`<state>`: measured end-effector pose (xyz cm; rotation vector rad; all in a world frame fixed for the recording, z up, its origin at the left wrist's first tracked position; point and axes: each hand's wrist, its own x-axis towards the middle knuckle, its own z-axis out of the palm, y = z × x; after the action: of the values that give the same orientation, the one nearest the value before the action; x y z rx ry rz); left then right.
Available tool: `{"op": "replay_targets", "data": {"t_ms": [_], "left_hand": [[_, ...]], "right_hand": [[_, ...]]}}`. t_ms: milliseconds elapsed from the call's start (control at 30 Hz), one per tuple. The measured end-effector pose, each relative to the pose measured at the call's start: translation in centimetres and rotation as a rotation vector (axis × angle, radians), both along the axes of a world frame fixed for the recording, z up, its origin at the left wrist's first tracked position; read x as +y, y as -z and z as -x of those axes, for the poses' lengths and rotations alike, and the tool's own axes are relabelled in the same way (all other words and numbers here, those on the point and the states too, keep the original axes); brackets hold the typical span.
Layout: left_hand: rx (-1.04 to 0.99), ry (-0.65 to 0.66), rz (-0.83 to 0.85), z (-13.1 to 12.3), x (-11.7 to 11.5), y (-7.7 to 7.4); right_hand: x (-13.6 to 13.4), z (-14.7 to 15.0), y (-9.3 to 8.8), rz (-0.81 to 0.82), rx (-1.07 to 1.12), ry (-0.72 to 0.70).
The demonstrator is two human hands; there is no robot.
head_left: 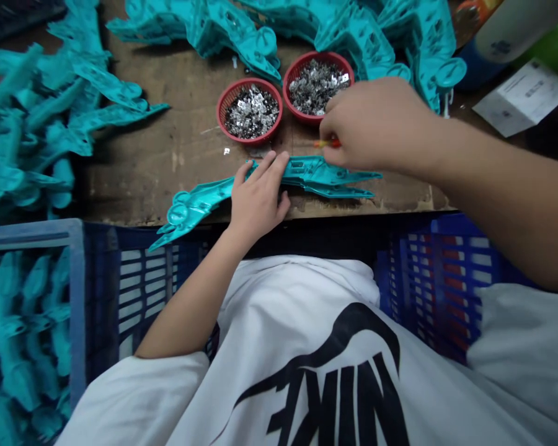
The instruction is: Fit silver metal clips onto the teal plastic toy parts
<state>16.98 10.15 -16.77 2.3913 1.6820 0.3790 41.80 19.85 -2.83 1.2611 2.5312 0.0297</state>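
A long, bent teal plastic part [199,201] lies along the table's near edge, its left end jutting over it. My left hand [260,198] lies across its middle, fingers over the far side and thumb at the near side, holding it against the table. Above the part's right half, my right hand [376,127] is closed around a small red-and-yellow stick-like tool [328,143]; the fist hides most of it. Just beyond the hands stand two red baskets, the left basket [221,118] and the right basket [288,102], filled with small shiny metal clips [253,111].
More teal parts [41,118] are heaped at left, with others [204,28] along the back. A blue crate [77,297] of teal parts stands at lower left, another blue crate [413,272] at right. A white box [523,96] and a bottle [502,43] occupy the back right.
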Motion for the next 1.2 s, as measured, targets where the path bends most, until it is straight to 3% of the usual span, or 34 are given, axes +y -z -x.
{"op": "replay_targets", "data": {"t_ms": [167, 233, 400, 500, 1033, 1200], "left_hand": [[0.013, 0.008, -0.012, -0.4, -0.5, 0.1], [0.014, 0.008, -0.021, -0.5, -0.5, 0.0], [-0.013, -0.006, -0.041, -0.4, -0.4, 0.1], [-0.045, -0.018, -0.038, -0.4, -0.4, 0.3], [-0.002, -0.022, -0.01, -1.2, -0.4, -0.4], [0.036, -0.017, 0.005, -1.5, -0.4, -0.8]], "right_hand": [[1.5, -0.5, 0.2, 0.017, -0.079, 0.208], [1.3, -0.4, 0.7, 0.033, -0.09, 0.166], [-0.4, 0.4, 1.6, 0.09, 0.166, -0.096], [-1.0, 0.8, 1.7, 0.106, 0.092, -0.165], [-1.4, 1.1, 2.0, 0.07, 0.022, -0.26], [-1.4, 0.4, 4.6, -0.073, 0.171, -0.284]]}}
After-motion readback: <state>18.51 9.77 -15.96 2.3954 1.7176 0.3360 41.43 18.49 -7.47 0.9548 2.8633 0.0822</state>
